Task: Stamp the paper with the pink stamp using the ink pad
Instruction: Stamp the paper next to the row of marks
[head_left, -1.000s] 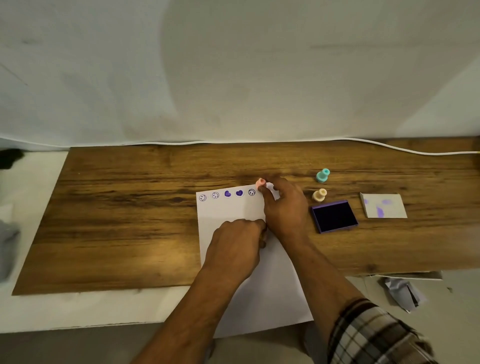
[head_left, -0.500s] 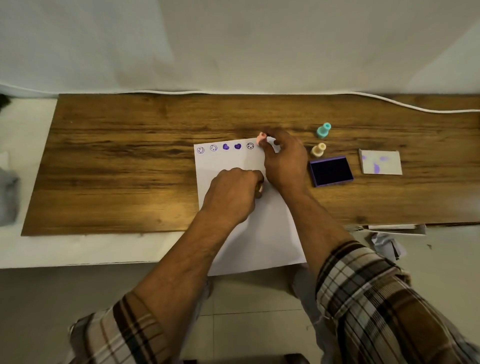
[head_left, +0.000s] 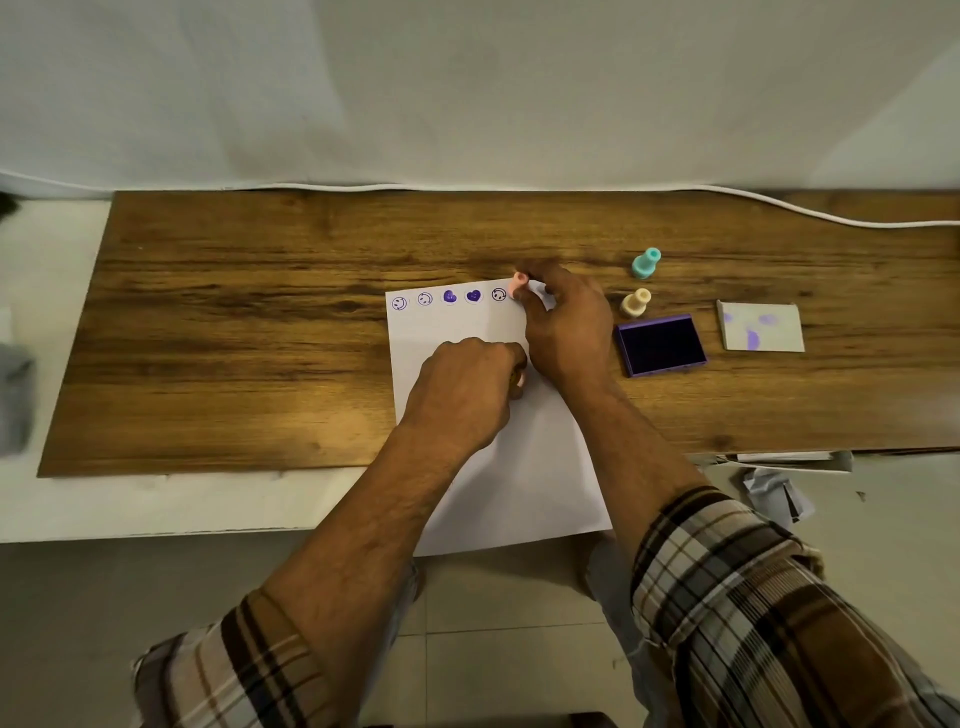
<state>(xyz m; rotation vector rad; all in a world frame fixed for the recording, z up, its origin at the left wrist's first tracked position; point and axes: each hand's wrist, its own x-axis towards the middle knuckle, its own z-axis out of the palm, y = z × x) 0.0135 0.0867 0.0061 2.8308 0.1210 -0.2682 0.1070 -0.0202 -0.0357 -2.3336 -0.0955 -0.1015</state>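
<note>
The pink stamp (head_left: 518, 285) is seen just above the middle of the frame, pinched between the fingertips of the right hand (head_left: 569, 325) and pressed down on the upper right corner of the paper (head_left: 524, 467). The stamp is placed at the right end of a row of purple prints (head_left: 449, 298) along the paper's top edge: two smiley faces, two hearts and one more smiley face. The left hand (head_left: 462, 395) is laid as a closed fist on the middle of the sheet, nothing being clamped in it as far as can be told. The lower end of the paper is seen hanging past the front edge of the worktop (head_left: 234, 338).

To the right of the right hand, the ink pad (head_left: 661, 345) is lying open, its dark purple face turned up. Just above it a cream stamp (head_left: 636, 303) is stood upright, and farther up a teal stamp (head_left: 645, 263). Toward the right edge a white lid (head_left: 761, 327) smeared with purple is lying flat. A white cable (head_left: 779, 208) is run along the back of the worktop.
</note>
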